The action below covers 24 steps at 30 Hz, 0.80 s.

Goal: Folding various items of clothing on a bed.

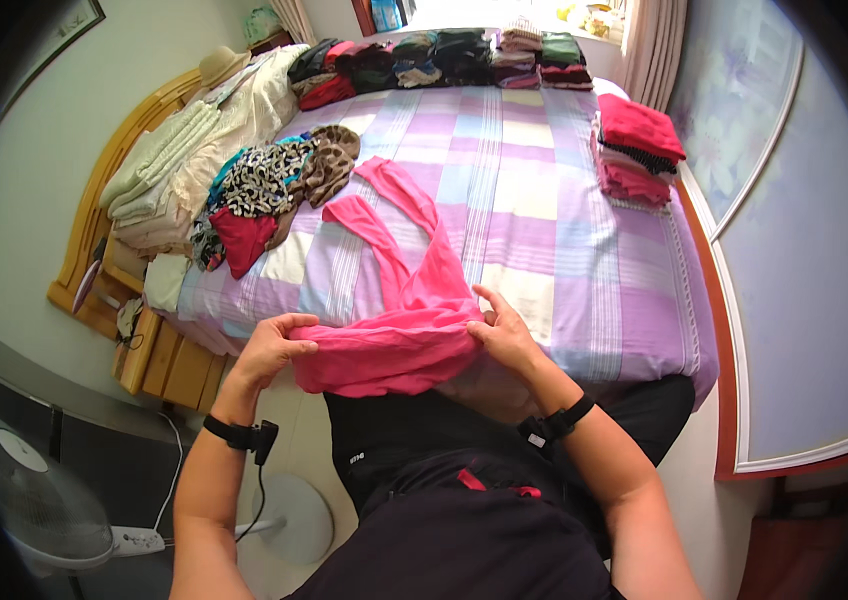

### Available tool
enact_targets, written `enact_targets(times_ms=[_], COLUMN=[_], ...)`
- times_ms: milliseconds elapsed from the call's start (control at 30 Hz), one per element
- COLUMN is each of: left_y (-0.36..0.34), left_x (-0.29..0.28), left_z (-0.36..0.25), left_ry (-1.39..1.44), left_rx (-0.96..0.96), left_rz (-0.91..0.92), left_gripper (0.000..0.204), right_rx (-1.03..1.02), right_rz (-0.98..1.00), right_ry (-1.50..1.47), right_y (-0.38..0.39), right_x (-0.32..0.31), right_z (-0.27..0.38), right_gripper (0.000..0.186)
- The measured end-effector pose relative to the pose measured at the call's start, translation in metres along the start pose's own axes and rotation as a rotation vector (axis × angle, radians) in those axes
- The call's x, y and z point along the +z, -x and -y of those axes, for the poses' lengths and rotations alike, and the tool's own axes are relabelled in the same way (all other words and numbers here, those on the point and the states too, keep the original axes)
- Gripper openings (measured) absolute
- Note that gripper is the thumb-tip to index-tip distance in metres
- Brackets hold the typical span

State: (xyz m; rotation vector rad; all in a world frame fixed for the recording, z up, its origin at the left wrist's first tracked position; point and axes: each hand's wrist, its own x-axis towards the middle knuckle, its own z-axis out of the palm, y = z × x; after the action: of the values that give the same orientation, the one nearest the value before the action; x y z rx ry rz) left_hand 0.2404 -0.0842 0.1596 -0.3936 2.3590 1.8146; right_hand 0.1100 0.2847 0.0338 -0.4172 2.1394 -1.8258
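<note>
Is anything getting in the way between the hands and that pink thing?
No, nothing visible does. The left hand and the right hand both hold the pink garment directly, one at each side. The heap of clothes lies farther off to the left, not between them.

Soft matt cloth in the pink garment [384, 355], woven fabric bedspread [534, 270], smooth wooden nightstand [166, 362], plastic fan [49, 500].

Garment [389, 350] partly on bed [524, 210], clothes heap [266, 182] to left, folded stacks [459, 60] behind, fan [44, 505] near left
</note>
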Motion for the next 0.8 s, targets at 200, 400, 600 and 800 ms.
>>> enact_targets(times_ms=[200, 400, 600, 800], left_y=[-0.027, -0.008, 0.017, 0.061], left_x=[-0.013, 0.008, 0.007, 0.024], left_z=[-0.113, -0.277, -0.393, -0.482], left_ry=[-0.383, -0.870, -0.940, -0.733], left_rx=[0.400, 0.814, 1.100, 0.988], left_rz=[0.000, -0.137, -0.307, -0.327], left_gripper=[0.045, 0.034, 0.011, 0.018], right_rx=[-0.058, -0.363, -0.493, -0.643], right_rz=[0.126, 0.150, 0.025, -0.276], right_ry=[-0.261, -0.127, 0.202, 0.725], right_y=[-0.020, -0.009, 0.050, 0.083], right_x=[-0.068, -0.152, -0.188, -0.224], right_z=[0.132, 0.280, 0.382, 0.432], right_gripper=[0.032, 0.048, 0.049, 0.028])
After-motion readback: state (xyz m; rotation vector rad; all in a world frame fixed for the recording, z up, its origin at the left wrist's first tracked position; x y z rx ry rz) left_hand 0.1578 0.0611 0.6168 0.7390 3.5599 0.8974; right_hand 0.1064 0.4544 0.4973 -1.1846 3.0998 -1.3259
